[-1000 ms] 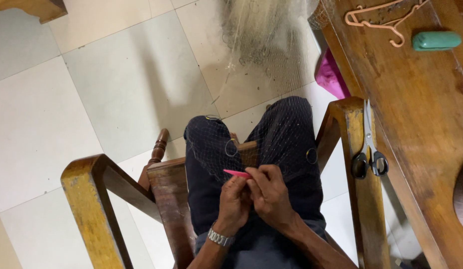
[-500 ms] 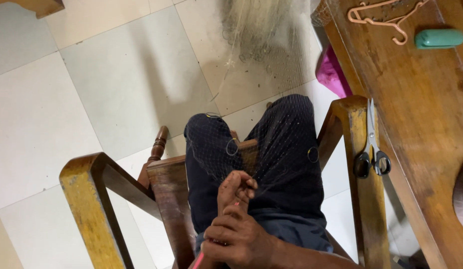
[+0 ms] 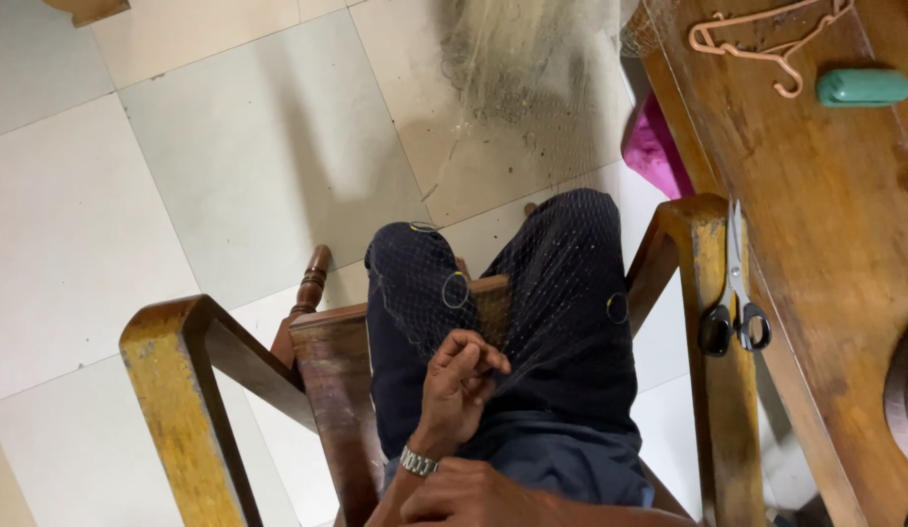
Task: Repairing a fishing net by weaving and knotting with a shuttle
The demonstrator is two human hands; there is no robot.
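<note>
Netting (image 3: pixel 571 293), fine and dark-looking over the person's two knees, lies draped across the lap and runs up to a pale heap on the floor beyond; the left hand (image 3: pixel 459 381), a metal watch (image 3: pixel 417 461) at its wrist, has its fingers (image 3: pixel 474 353) curled shut, pinching a strand of mesh. Nearer than those fingers, the right hand (image 3: pixel 474 498) is cut off by the frame edge, its grip impossible to tell. Right of the fingers hangs one pair of scissors (image 3: pixel 735 312) on the chair arm; farther off lie one green oblong case (image 3: pixel 864 87) and one pink hanger (image 3: pixel 766 44)
</note>
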